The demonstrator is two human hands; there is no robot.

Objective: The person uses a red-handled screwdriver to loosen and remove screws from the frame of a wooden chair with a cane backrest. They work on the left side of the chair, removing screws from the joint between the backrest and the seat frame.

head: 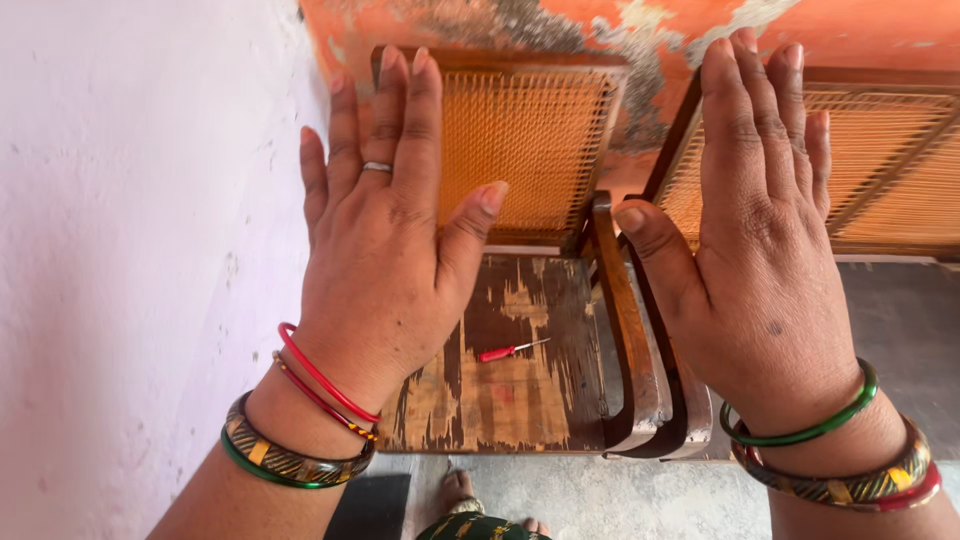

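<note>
Holding: I see both hands raised flat, backs to the camera, fingers straight and together, nothing gripped in either.
Left hand: my left hand [385, 240] is spread fully open with the thumb angled out toward 2 o'clock; a thin ring [377, 167] sits on one finger.
Left wrist: two slim red bangles [325, 385] lie nearest the hand, a broad green-and-gold bangle [285, 462] below them toward 7 o'clock.
Right hand: my right hand [765, 235] is just as open, thumb pointing out toward 10 o'clock, touching nothing.
Right wrist: a green bangle [815, 428] comes first, then a patterned gold one with a red edge [860, 485] at 5 o'clock of it.
Screwdriver: a small red-handled screwdriver [508, 350] lies on the seat between the hands, at 4 o'clock of the left thumb, apart from both hands.
Chair: a wooden chair [520, 400] with a worn, peeling seat and woven cane back stands beyond the hands; its armrest runs just beside the right thumb.
Second chair: another cane-backed chair [900, 170] stands at 3 o'clock of the first.
Walls: a pale wall [130, 250] at 9 o'clock, a flaking orange wall [860, 30] at 12.
Floor: bare toes [462, 492] show at 6 o'clock.
</note>
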